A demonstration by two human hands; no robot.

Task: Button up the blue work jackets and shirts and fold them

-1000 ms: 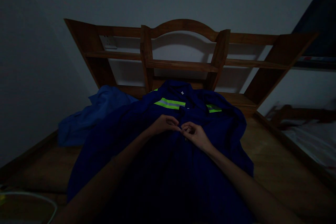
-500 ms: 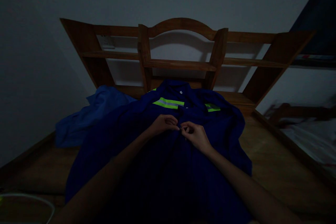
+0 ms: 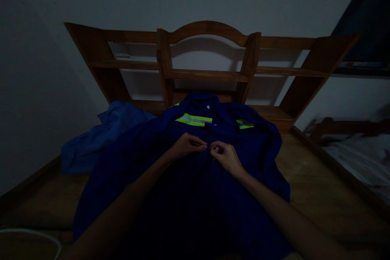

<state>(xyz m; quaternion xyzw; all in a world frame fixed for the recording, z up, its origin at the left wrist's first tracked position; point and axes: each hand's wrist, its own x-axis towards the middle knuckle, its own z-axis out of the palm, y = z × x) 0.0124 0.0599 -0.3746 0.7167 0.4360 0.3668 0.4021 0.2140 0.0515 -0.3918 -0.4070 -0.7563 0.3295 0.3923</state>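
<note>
A dark blue work jacket point(image 3: 243, 146) with yellow-green and grey reflective strips lies spread in front of me, its collar at the far end. My left hand point(image 3: 189, 144) pinches the jacket's front edge near the middle, thumb and fingertips together. Just to its right, my right hand point(image 3: 224, 155) also pinches the front edge, fingers curled. The fingertips of both hands almost meet below the collar. Whether a button or other fastener sits between them is too dark to tell. A small white label point(image 3: 208, 107) shows inside the collar.
A lighter blue cloth point(image 3: 106, 138) lies crumpled left of the jacket. Behind stands a wooden headboard with shelves point(image 3: 207, 75) against the wall. Wooden boards point(image 3: 307, 174) show at the right. A white cable point(image 3: 36, 233) curves at the lower left.
Both hands stay pinched at the same place on the jacket front, with only slight finger movement. The whole view has shifted a little.
</note>
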